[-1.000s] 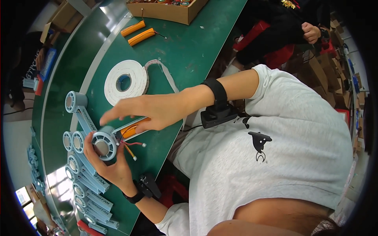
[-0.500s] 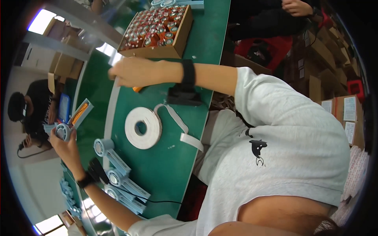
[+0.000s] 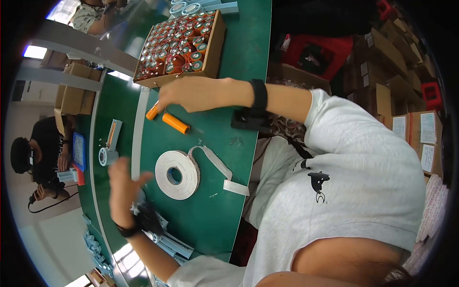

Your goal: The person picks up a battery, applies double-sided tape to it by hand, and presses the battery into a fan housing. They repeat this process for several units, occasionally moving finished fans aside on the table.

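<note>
My right hand (image 3: 191, 93) reaches over the green table, fingers curled together at the end of an orange cylindrical battery (image 3: 152, 113), which it appears to pinch. A second orange battery (image 3: 175, 123) lies just below this hand. My left hand (image 3: 123, 189), blurred by motion, has its thumb spread from the fingers and holds nothing. Beyond it lies a light-blue handheld fan (image 3: 108, 156), its handle open with an orange strip inside. More light-blue fans (image 3: 172, 244) lie near my left wrist, partly hidden by it.
A cardboard box (image 3: 217, 45) full of orange batteries with wires stands past my right hand. A white tape roll (image 3: 162, 174) lies mid-table, its loose strip reaching the near edge. Several fans (image 3: 191, 9) lie behind the box. A co-worker (image 3: 48, 138) sits across the table beside a blue tray (image 3: 79, 152).
My left hand has let go of the fan and drawn back towards the other fans. The fan now lies on the table. My right hand has drawn nearer, uncovering orange batteries.
</note>
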Demonstrator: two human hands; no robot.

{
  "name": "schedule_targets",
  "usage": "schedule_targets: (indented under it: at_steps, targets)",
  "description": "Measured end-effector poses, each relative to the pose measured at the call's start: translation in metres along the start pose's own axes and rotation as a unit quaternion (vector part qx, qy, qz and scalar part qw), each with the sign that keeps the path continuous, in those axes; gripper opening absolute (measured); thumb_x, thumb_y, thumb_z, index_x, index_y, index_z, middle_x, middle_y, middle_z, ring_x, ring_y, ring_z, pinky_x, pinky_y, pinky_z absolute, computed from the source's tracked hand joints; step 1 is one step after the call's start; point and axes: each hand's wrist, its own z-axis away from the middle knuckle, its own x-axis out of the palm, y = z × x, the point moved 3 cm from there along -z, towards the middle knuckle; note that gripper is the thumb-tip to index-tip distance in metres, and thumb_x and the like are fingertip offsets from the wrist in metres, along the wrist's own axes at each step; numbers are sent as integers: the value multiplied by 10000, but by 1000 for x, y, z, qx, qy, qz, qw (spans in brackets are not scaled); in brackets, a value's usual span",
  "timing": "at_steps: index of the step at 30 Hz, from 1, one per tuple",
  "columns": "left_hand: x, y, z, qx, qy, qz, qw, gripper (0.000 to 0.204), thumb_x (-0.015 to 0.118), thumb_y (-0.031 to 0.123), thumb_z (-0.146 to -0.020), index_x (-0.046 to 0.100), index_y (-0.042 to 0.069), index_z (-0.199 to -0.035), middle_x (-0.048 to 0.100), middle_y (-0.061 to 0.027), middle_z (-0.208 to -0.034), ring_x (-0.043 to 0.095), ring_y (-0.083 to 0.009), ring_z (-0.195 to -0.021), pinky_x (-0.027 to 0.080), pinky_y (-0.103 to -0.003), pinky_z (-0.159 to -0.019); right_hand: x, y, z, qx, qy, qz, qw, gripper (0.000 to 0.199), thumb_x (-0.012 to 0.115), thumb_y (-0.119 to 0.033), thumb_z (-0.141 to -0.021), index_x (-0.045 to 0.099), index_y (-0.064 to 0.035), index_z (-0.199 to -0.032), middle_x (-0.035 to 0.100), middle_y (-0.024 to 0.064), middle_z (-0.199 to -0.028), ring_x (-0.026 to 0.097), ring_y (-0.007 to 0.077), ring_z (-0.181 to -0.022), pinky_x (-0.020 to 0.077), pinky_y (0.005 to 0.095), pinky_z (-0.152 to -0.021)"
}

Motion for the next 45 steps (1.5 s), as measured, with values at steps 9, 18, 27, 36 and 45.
schedule_targets:
  at_steps: [9,18,27,36,45]
  targets:
    - [42,135,56,-138,86,41,986,578,697,320,-681,446,-40,-1056,461,-189,-1051,393,-348,-1033,302,-415,-872,52,-16,-14,126,-162,3,979,277,628,-234,-760,568,36,-760,605,154,-756,609,286,-616,482,365,-531]
    - [37,140,89,-180,336,63,922,606,649,191,-748,363,-72,-1213,482,-194,-1090,383,-312,-1042,201,-403,-949,25,-92,29,289,-152,-559,763,232,681,-180,-722,539,-8,-660,521,35,-574,493,66,-517,389,210,-442]
    - [25,91,118,-306,475,249,786,639,720,149,-679,405,-50,-1198,503,-177,-1106,378,-307,-1054,296,-396,-907,2,-99,52,66,-383,-361,848,228,681,-188,-737,546,-7,-704,522,27,-582,465,93,-521,364,264,-472]
    - [26,125,108,-262,473,62,839,578,747,203,-676,483,-53,-1122,557,-198,-1022,537,-310,-924,436,-384,-793,18,-115,-27,93,-11,-457,884,336,570,-224,-812,559,56,-996,608,145,-806,579,178,-738,436,281,-660]
    - [17,140,98,-270,432,-1,861,500,745,211,-642,528,-55,-1006,588,-153,-867,508,-303,-830,311,-354,-764,66,-144,-33,191,173,-582,772,204,565,-106,-801,547,52,-928,613,171,-850,603,228,-774,463,312,-679]
